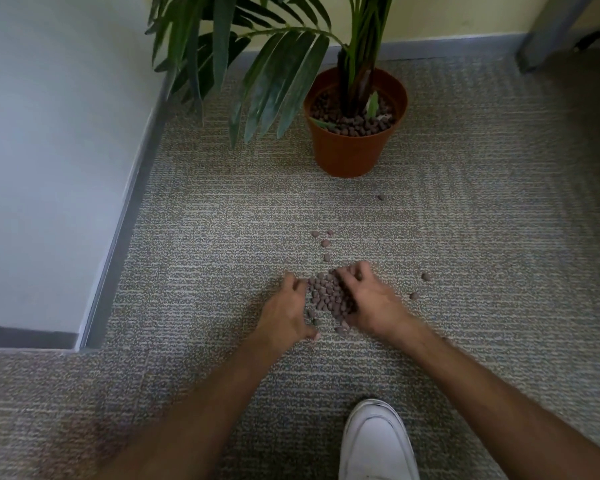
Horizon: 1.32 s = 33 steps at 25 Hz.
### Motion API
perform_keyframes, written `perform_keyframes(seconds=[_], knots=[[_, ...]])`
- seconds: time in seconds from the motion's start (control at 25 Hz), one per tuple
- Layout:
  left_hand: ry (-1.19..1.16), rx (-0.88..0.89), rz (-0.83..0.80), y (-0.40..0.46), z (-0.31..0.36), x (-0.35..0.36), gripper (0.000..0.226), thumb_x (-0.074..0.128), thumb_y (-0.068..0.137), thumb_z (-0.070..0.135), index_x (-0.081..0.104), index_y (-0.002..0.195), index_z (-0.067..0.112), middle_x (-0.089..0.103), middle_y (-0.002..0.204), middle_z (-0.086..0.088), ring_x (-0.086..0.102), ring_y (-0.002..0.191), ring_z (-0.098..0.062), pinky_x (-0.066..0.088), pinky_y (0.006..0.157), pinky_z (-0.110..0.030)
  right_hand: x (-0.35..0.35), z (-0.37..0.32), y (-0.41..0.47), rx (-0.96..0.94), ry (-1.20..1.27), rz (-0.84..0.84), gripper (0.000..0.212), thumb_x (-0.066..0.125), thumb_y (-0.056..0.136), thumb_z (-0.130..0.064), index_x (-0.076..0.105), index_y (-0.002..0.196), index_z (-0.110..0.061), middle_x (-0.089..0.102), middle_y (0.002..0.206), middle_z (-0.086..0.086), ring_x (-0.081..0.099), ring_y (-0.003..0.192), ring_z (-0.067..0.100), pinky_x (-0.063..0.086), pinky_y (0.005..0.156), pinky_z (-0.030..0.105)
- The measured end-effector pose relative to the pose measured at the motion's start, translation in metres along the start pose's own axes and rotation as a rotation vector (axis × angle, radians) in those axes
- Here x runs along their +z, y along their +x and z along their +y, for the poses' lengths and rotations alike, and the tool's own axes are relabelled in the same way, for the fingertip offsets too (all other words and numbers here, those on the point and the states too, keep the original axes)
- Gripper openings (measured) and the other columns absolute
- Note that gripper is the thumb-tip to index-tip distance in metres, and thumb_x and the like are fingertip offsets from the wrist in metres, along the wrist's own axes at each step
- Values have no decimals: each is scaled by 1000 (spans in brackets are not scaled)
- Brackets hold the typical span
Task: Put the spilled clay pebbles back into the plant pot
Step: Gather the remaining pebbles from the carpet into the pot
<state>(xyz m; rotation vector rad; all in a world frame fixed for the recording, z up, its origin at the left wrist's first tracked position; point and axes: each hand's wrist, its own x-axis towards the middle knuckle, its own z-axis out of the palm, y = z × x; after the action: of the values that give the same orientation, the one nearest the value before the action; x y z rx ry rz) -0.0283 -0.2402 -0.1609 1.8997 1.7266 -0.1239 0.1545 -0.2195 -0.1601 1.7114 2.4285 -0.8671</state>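
Note:
A heap of brown clay pebbles (326, 297) lies on the grey carpet between my two hands. My left hand (288, 311) rests on the carpet at the heap's left side, fingers curled against the pebbles. My right hand (368, 301) cups the heap from the right, fingers bent over its top with a pebble or two between them. Several stray pebbles (325, 243) lie further out, and single ones sit to the right (426, 276). The orange plant pot (350, 152) stands upright beyond, holding a palm and more pebbles.
A white wall block with a grey skirting (118, 237) runs along the left. Palm fronds (274, 77) hang over the carpet left of the pot. A white shoe (376, 441) is at the bottom. A grey post (548, 32) stands at the back right.

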Motion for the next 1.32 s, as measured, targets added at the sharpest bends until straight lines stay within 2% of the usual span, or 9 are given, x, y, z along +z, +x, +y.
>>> perform_keyframes(seconds=[0.12, 0.32, 0.44, 0.56, 0.64, 0.84, 1.08, 1.2, 1.32], knots=[[-206, 0, 95, 7, 7, 6, 72, 84, 62, 27, 51, 123, 11, 43, 115, -2, 57, 100, -22, 48, 92, -34, 6, -12, 9, -96, 77, 72, 67, 70, 82, -13, 39, 142, -19, 41, 125, 3, 53, 102, 15, 46, 98, 26], [-490, -98, 143, 18, 17, 6, 29, 80, 65, 12, 67, 91, 15, 65, 90, -1, 63, 82, -18, 49, 72, -21, 13, -9, 12, -53, 262, 193, 43, 67, 83, -9, 60, 125, -16, 59, 119, 1, 58, 105, 17, 42, 97, 24], [-643, -177, 111, 21, 15, 5, 28, 83, 61, 6, 67, 80, 18, 70, 78, -1, 66, 70, -17, 56, 69, -25, 14, -2, 12, 41, 438, 215, 39, 73, 78, -5, 67, 115, -16, 64, 115, 0, 58, 104, 15, 48, 97, 27], [-805, -205, 103, 21, 16, 2, 27, 79, 65, -5, 69, 82, 13, 71, 79, -9, 64, 62, -14, 58, 60, -27, 13, 4, 10, 144, 800, 126, 40, 69, 77, 7, 67, 109, -18, 68, 108, -4, 64, 102, 12, 52, 89, 21], [-852, -200, 114, 20, 18, -2, 23, 75, 68, -8, 71, 82, 10, 72, 80, -12, 65, 61, -17, 59, 61, -30, 12, 7, 11, 170, 1038, 66, 44, 64, 76, 16, 68, 105, -18, 73, 102, 0, 68, 99, 16, 56, 85, 27], [-990, -224, 110, 23, 22, -6, 26, 75, 69, -7, 74, 82, 15, 74, 89, -7, 71, 83, -22, 59, 79, -36, 6, 8, 14, 232, 1402, 10, 54, 56, 71, 29, 65, 113, -4, 73, 106, 9, 70, 99, 20, 57, 78, 27], [-1269, -242, -46, 21, 24, -25, 26, 66, 74, -16, 69, 94, 1, 71, 96, -20, 69, 81, -25, 59, 72, -28, -7, 14, 19, 250, 1550, -78, 40, 61, 74, 24, 67, 103, -3, 74, 93, 11, 71, 86, 23, 60, 76, 31], [-1420, -288, -110, 27, 23, -32, 21, 64, 77, -14, 68, 92, 0, 71, 92, -20, 69, 77, -25, 59, 74, -30, -19, 14, 21, 258, 1613, -102, 31, 64, 76, 17, 66, 102, -1, 73, 86, 11, 72, 77, 21, 61, 70, 27], [-1428, -248, -108, 37, 31, -41, 14, 63, 81, -11, 67, 89, -2, 69, 82, -18, 65, 64, -18, 57, 64, -23, -39, 15, 29, 260, 1621, -127, 28, 68, 74, 9, 67, 99, -3, 73, 85, 13, 72, 73, 22, 60, 64, 25]])
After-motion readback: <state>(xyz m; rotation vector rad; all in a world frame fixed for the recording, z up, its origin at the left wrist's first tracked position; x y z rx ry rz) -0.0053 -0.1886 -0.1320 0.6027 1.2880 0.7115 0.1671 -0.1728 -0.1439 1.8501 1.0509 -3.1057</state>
